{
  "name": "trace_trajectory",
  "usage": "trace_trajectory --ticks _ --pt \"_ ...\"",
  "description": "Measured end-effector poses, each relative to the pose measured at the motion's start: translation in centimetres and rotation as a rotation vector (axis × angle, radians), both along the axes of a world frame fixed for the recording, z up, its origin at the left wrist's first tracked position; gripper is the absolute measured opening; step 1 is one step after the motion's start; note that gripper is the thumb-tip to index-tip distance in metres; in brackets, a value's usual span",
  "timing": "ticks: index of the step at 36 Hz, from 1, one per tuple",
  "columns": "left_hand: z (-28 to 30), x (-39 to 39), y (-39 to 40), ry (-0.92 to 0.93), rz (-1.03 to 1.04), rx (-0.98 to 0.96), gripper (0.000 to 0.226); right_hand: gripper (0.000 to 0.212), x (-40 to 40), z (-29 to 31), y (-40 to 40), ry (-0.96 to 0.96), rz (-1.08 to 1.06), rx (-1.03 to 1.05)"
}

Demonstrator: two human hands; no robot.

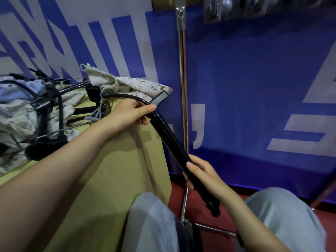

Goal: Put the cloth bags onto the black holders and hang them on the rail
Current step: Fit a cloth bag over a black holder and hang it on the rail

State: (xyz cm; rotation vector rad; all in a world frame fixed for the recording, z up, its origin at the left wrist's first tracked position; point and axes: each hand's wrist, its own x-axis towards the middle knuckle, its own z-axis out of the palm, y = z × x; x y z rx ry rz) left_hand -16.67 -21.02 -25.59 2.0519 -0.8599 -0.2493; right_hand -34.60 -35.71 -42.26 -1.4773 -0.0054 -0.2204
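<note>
A black holder (171, 139) runs slanting from the table's right edge down toward my lap. My left hand (130, 113) grips its curved hook end, while my right hand (201, 174) grips the long bar lower down. Just behind my left hand, a cream cloth bag (138, 86) printed with small animals lies on the table, its drawstring loop pointing up to the left. Several more black holders (51, 99) lie tangled with pale cloth bags (16, 113) at the left. The rack's chrome upright (182, 70) stands behind the table; the rail itself is out of view.
The yellow-green table (116, 175) ends at a right edge beside my knees. A blue banner with white lettering (254, 88) fills the background. The rack's chrome foot (214, 229) crosses the red floor between my legs. Packaged goods hang at top right.
</note>
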Motion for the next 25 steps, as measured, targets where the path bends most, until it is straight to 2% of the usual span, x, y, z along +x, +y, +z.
trace_trajectory --ticks 4,8,11,14,17,19,21,23,25 --pt "0.0 0.0 -0.2 0.008 0.001 -0.006 0.010 0.039 0.0 0.1 0.1 0.020 -0.003 0.030" --pt "-0.4 -0.3 -0.2 0.011 0.017 -0.045 0.017 0.038 0.0 0.1 0.1 0.031 -0.025 0.043" --pt "-0.8 -0.7 -0.4 0.008 0.092 -0.144 0.023 0.038 0.0 0.1 0.1 0.032 -0.047 0.071" --pt "-0.7 -0.9 -0.8 0.112 0.159 -0.374 0.017 0.040 0.1 0.3 0.5 0.007 -0.071 0.124" --pt "-0.1 -1.1 -1.1 0.321 0.231 -0.706 0.020 0.036 0.5 1.2 1.1 -0.043 -0.085 0.166" --pt "0.2 -1.7 -1.3 0.451 0.196 -0.860 0.025 0.029 0.9 2.2 1.5 -0.066 -0.103 0.171" --pt "0.2 -2.5 -1.5 0.550 0.105 -0.864 0.032 0.029 1.4 3.3 1.6 -0.082 -0.121 0.164" --pt "0.2 -3.4 -1.9 0.606 0.032 -0.790 0.031 0.027 2.0 4.8 1.7 -0.105 -0.123 0.124" --pt "0.4 -4.3 -2.4 0.640 0.021 -0.735 0.043 0.027 2.7 6.5 1.9 -0.129 -0.112 0.057"
